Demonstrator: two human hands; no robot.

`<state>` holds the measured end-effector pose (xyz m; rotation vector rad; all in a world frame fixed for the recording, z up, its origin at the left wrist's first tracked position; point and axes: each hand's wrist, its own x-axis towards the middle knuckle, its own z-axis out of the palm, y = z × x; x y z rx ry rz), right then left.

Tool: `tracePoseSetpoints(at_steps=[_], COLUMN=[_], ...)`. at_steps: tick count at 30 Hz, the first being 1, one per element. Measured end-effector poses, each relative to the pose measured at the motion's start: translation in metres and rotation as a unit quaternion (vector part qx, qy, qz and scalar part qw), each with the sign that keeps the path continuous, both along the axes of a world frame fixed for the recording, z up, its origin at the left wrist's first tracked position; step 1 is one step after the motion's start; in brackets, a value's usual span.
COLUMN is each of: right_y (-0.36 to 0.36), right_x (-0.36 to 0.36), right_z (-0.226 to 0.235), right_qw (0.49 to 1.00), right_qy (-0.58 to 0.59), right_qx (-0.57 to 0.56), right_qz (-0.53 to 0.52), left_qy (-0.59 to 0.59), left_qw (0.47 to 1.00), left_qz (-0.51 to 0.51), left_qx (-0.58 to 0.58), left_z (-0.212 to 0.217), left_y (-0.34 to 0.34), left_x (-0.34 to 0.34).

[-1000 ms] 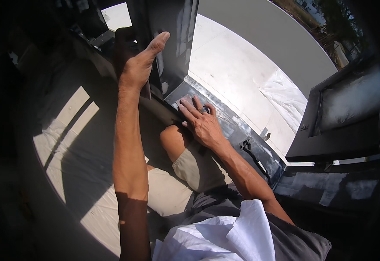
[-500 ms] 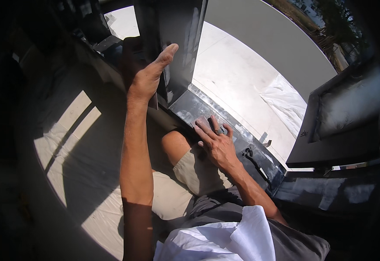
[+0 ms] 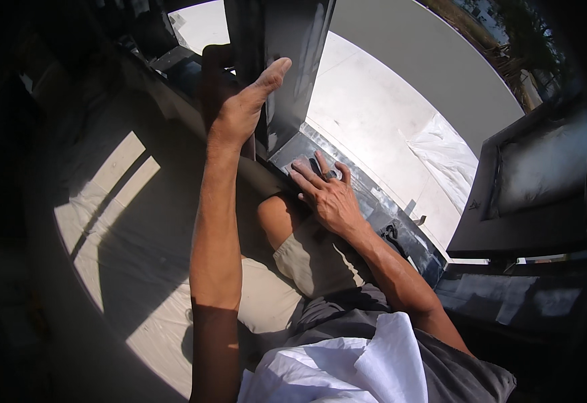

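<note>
My left hand is raised against the edge of a black upright panel, its thumb stretched up along the near face. The other fingers are hidden behind the hand, so their grip does not show. Lower and to the right, my right hand lies over a dusty, scuffed black sill with its fingers spread. A small dark piece shows at those fingers; I cannot make out whether it is a ring or something under them. Beside the right wrist, a black hooked piece rests on the sill.
Beyond the sill is a sunlit white surface with crumpled clear plastic sheeting. A black framed panel stands at the right. My bent knee is close under the sill. Sheeting covers the floor at the left.
My right hand has slid up and left along the sill, toward the base of the upright. The left hand keeps its place on the panel; the whole view has shifted slightly.
</note>
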<state>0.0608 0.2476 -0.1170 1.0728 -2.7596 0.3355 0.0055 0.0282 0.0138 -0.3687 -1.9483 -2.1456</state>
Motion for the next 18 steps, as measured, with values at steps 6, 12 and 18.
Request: tracePoseSetpoints(at_steps=[6,12,18], right_y=[0.012,0.001,0.025], right_x=[-0.014,-0.037,-0.017], right_z=[0.015,0.012,0.014], right_qw=[0.994,0.981,0.987], right_qy=[-0.010,0.070,-0.003], right_qx=[0.093,0.154,0.121], right_qz=[0.060,0.098,0.109], left_qy=[-0.014,-0.004,0.025], left_qw=[1.000,1.000,1.000], left_qz=[-0.001,-0.013,-0.012], left_qx=[-0.006,-0.003,0.001], left_z=[0.000,-0.002,-0.010], left_y=[0.000,0.001,-0.004], left_x=[0.005,0.000,0.000])
